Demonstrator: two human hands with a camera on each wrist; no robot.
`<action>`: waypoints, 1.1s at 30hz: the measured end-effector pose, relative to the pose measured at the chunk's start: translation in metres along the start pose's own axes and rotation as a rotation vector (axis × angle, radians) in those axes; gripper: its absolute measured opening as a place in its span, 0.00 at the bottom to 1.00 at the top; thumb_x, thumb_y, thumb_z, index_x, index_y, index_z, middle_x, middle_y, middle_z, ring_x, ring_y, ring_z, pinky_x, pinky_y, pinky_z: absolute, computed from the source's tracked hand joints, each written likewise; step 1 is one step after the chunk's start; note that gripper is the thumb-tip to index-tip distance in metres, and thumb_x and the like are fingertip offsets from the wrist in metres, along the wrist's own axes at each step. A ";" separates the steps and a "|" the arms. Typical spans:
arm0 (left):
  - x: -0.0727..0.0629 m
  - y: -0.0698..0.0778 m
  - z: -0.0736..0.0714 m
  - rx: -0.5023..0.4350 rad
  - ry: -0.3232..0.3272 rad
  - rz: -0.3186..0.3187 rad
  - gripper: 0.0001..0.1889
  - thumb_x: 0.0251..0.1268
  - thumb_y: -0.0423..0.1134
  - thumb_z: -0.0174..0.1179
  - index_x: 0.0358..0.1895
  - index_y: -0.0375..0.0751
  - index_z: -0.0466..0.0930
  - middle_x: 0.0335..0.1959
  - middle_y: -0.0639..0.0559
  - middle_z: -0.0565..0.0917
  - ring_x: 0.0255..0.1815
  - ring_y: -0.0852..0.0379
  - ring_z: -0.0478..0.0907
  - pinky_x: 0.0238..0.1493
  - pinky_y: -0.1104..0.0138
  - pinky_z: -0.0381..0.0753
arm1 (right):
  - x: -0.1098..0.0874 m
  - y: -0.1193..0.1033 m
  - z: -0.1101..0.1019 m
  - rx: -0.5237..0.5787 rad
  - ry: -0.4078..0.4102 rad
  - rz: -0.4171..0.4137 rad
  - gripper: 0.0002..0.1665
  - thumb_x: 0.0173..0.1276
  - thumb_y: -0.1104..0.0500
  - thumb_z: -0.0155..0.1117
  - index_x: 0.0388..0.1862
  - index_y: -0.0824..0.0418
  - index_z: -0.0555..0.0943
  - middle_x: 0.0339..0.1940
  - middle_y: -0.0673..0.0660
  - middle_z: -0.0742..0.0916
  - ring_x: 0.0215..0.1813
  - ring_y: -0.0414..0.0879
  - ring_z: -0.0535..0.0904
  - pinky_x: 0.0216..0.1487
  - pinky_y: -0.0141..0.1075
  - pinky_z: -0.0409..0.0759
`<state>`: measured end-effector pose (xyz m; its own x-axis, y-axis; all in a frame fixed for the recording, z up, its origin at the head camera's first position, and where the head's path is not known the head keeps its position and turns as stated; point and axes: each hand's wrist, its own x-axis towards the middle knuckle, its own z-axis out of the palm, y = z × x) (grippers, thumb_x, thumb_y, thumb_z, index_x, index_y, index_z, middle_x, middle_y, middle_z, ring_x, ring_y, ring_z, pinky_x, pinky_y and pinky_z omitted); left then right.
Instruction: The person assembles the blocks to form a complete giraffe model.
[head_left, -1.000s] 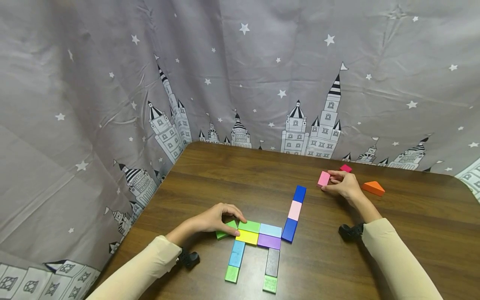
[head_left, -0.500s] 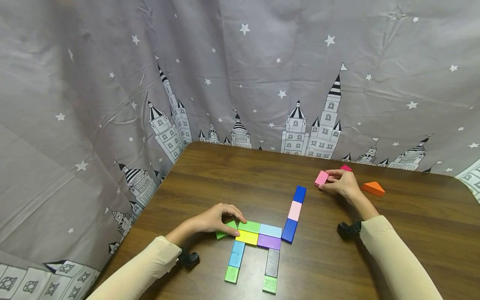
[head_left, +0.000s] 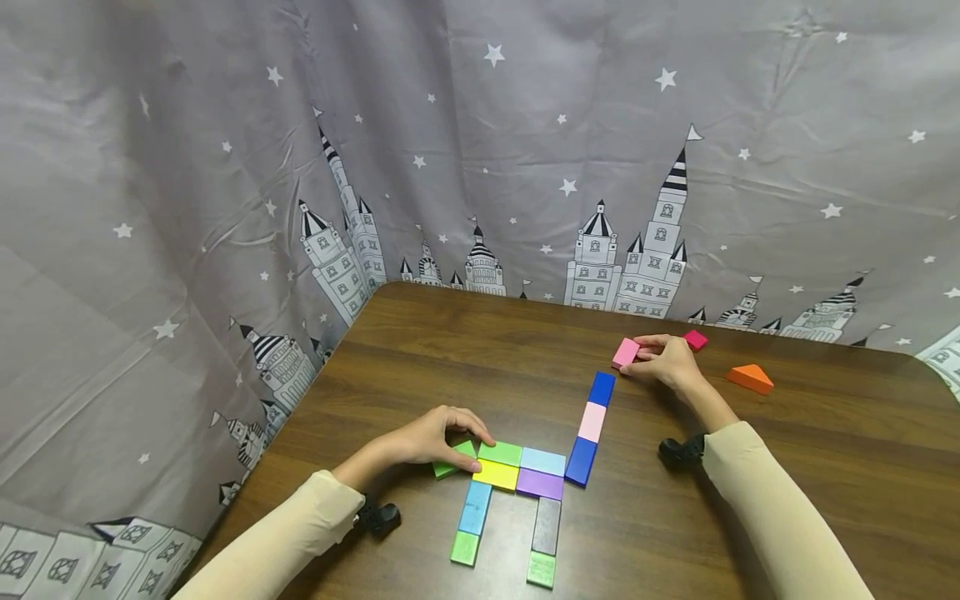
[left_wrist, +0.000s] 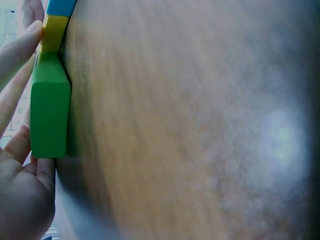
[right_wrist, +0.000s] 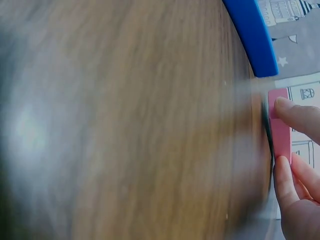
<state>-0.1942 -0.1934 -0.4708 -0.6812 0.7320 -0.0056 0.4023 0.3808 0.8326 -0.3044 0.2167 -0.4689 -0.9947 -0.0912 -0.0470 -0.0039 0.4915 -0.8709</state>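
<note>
My right hand [head_left: 667, 364] pinches a pink block [head_left: 626, 353] between thumb and fingers, beyond the upper end of a slanted column. That column has a dark blue block [head_left: 602, 389] on top, a pale pink block [head_left: 592, 422], then another dark blue block [head_left: 581, 462]. Over the left end of the flat layout rests my left hand [head_left: 431, 437], its thumb touching a yellow block [head_left: 497, 475] and its fingertips at a light green block [head_left: 500, 453]. Beneath that hand lies a tilted green block [head_left: 455, 460], partly hidden. A light blue block [head_left: 543, 461] and a purple block [head_left: 540, 483] adjoin.
Two legs run toward me: a blue block [head_left: 475, 508] with a green end, and a dark grey block [head_left: 547, 525] with a green end. A red block [head_left: 695, 340] and an orange triangle [head_left: 750, 378] lie at right on the wooden table [head_left: 420, 350]. A curtain [head_left: 480, 167] hangs behind.
My right hand has carried the pink block leftward, closer to the top of the slanted column. More of the red block shows now. My left hand has stayed in place.
</note>
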 end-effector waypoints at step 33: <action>0.000 0.001 0.000 -0.001 0.001 0.004 0.17 0.57 0.38 0.74 0.50 0.40 0.87 0.49 0.52 0.84 0.55 0.53 0.78 0.61 0.60 0.75 | 0.001 -0.005 0.015 0.134 -0.055 -0.042 0.33 0.57 0.68 0.77 0.59 0.81 0.75 0.53 0.77 0.82 0.42 0.37 0.84 0.41 0.20 0.78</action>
<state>-0.1940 -0.1929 -0.4699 -0.6801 0.7331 -0.0013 0.4045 0.3767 0.8333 -0.3042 0.2010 -0.4723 -0.9869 -0.1580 -0.0324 -0.0281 0.3665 -0.9300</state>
